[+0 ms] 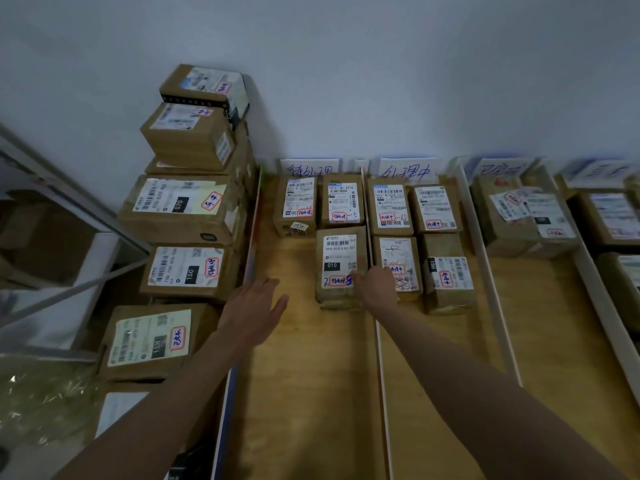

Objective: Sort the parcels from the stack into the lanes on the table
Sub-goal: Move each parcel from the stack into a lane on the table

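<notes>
My right hand rests on the 010 parcel in the leftmost lane, grip unclear; my left hand hovers open, fingers straight.

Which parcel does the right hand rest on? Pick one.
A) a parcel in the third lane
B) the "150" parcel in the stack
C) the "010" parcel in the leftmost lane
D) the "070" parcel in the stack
C: the right hand lies at the near right corner of the "010" parcel in the leftmost lane, while the left hand hovers open beside it.
</notes>
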A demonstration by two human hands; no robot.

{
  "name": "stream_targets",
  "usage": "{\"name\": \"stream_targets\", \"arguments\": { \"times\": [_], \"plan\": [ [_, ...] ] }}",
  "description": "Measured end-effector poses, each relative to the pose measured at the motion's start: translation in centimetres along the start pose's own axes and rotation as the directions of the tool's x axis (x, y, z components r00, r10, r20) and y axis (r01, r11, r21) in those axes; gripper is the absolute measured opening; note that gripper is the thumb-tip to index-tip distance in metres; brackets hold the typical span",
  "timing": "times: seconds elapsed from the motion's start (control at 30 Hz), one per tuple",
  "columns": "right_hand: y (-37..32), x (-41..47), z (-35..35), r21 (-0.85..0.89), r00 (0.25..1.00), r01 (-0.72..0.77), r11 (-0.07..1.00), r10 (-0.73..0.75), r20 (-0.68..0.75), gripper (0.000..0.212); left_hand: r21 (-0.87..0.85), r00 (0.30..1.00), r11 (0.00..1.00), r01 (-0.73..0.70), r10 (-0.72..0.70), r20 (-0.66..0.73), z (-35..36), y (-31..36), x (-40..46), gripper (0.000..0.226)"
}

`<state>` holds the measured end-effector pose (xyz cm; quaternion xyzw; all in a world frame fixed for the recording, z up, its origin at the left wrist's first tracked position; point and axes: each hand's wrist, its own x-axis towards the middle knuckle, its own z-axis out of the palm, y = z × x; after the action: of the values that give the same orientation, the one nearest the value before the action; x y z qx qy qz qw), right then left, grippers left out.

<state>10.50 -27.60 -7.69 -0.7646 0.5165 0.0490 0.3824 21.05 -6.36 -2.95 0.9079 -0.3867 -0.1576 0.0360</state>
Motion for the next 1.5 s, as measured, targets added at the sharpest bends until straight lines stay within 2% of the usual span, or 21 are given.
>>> {"name": "stream_targets", "arguments": {
  "times": [0.17,0.3,0.47,0.67,0.9,1.1,1.3,1.5],
  "plan": [
    [-0.6,0.3,0.0,-0.003,0.998,-0.007,1.0,0.007,-0.057,0.053,-0.004,1.0,1.0,-0.007,0.007,-0.015,-0.1,-0.3,0.8,0.049],
    [-0.5,0.5,-0.6,-0.022,0.996,0.01,1.0,-0.012,-0.085,0.053,0.001,1.0,1.0,-0.001,0.001,-0.01,-0.2,-0.2,0.7,0.049],
    [-0.6,-1.1,-2.3,-0.144,0.981,0.142,0.979,-0.159,-0.113,0.044,0.022,1.0,1.0,0.007,-0.006,-0.026,-1.0,0.5,-0.1,0.049],
    [0.1,-5.2,-4.2,-0.338,0.94,0.266,0.903,-0.321,-0.116,0.037,0.085,0.996,0.996,-0.001,0.008,-0.084,-2.1,1.5,-2.1,0.048],
    [1.7,-10.7,-4.4,-0.398,0.924,0.323,0.858,-0.378,-0.064,0.042,0.113,0.994,0.994,-0.011,0.023,-0.104,-2.5,1.2,-7.0,0.046],
    [0.5,-15.7,-2.4,-0.381,0.908,0.354,0.854,-0.412,-0.08,0.042,0.048,0.991,0.999,0.02,-0.014,-0.13,-2.5,-1.4,-12.0,0.046],
    [-2.2,-19.8,1.6,-0.394,0.897,0.382,0.836,-0.438,-0.061,0.044,0.015,0.98,1.0,0.015,-0.012,-0.197,-3.4,-6.1,-15.7,0.035],
    [-6.6,-23.6,7.0,-0.381,0.894,0.397,0.835,-0.446,-0.048,0.047,0.02,0.978,0.996,0.083,-0.077,-0.196,-3.9,-14.1,-17.3,0.049]
  ]
}}
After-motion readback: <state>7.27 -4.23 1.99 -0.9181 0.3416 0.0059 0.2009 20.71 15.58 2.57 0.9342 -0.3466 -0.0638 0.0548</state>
